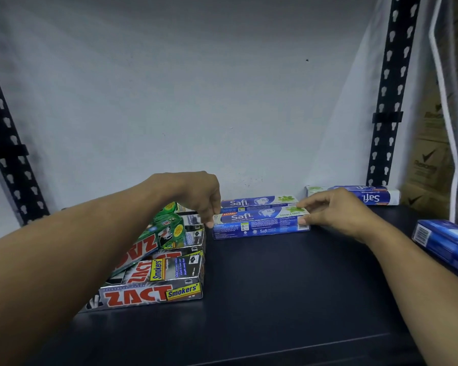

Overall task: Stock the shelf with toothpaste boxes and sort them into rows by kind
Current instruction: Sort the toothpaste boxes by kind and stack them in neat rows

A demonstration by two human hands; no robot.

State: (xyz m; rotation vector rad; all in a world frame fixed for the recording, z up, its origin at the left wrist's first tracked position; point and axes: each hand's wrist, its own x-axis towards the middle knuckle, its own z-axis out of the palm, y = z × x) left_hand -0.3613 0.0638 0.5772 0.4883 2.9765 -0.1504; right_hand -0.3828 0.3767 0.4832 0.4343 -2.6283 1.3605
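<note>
A blue Safi toothpaste box [259,223] lies flat on the dark shelf [275,299], just in front of a second Safi box [259,201] by the back wall. My left hand [198,196] pinches the front box's left end and my right hand [328,210] pinches its right end. At the left, several silver Zact Smokers boxes [154,294] lie in a row, with a green Zact box [156,233] tilted across them under my left forearm. A third Safi box [365,195] lies at the back right, upside down.
A blue box [444,241] juts in at the shelf's right edge. Black perforated uprights [391,101] frame the bay on both sides, with a grey wall behind. Brown cartons [428,167] and a white pipe stand beyond the right upright.
</note>
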